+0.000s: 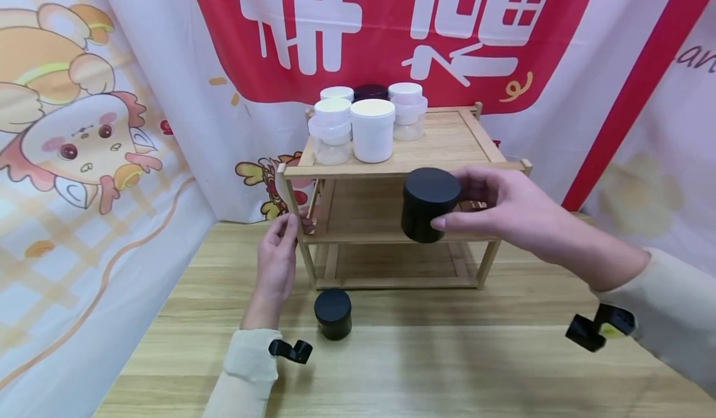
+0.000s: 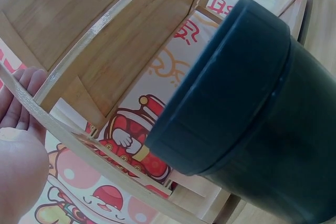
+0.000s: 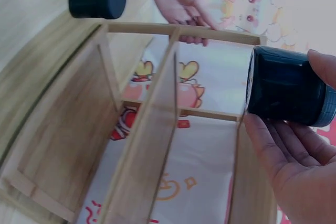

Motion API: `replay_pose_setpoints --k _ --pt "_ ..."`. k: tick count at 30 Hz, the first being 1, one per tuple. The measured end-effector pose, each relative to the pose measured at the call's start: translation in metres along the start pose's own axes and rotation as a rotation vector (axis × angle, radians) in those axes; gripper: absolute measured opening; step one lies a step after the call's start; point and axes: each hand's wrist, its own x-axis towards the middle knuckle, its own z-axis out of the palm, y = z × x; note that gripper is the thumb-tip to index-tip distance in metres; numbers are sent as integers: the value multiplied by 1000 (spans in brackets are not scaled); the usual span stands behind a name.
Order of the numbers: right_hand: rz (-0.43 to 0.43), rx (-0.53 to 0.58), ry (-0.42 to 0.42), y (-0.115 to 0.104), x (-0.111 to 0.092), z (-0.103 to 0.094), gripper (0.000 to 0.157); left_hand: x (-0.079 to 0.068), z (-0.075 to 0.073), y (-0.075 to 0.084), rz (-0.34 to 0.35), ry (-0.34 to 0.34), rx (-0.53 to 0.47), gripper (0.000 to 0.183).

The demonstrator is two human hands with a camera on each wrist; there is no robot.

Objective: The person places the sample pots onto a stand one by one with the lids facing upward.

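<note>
My right hand [image 1: 503, 207] holds a black lidded jar [image 1: 429, 204] in front of the wooden shelf rack [image 1: 391, 238], just below its top board. In the right wrist view the thumb lies on one side of this jar [image 3: 289, 85] and the fingers on the other. My left hand [image 1: 278, 256] grips the rack's left front post [image 1: 291, 207] at middle-shelf height, its fingers passing behind the wood. A second black lidded jar [image 1: 333, 314] stands upright on the table near my left wrist; it looms large as the black jar [image 2: 252, 108] in the left wrist view.
On the rack's top board [image 1: 447, 138], towards the left, stand a white jar [image 1: 372, 133], several clear tubs with white lids [image 1: 332, 132] and a dark-lidded container [image 1: 371, 92] behind. Beneath are two lower boards. A printed cloth [image 1: 151, 95] hangs behind and beside the wood-grain table [image 1: 447, 356].
</note>
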Motion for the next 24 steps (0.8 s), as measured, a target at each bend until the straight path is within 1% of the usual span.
replay_pose_setpoints --k 4,10,13,17,20,24 --pt "-8 -18 43 -8 5 -5 56 0 -1 0 -5 4 -1 17" --pt "16 -14 123 -18 14 -15 55 0 -2 0 5 1 -2 17" --pt "33 -18 136 -22 21 -18 54 0 -2 0 8 -2 -2 18" --pt "45 -35 142 -27 27 -19 56 1 -3 0 -7 1 5 19" --pt "43 -20 153 -29 29 -19 57 1 -3 1 -18 -3 10 22" --pt "35 6 168 -29 32 -20 61 1 -3 2 -14 -16 9 24"
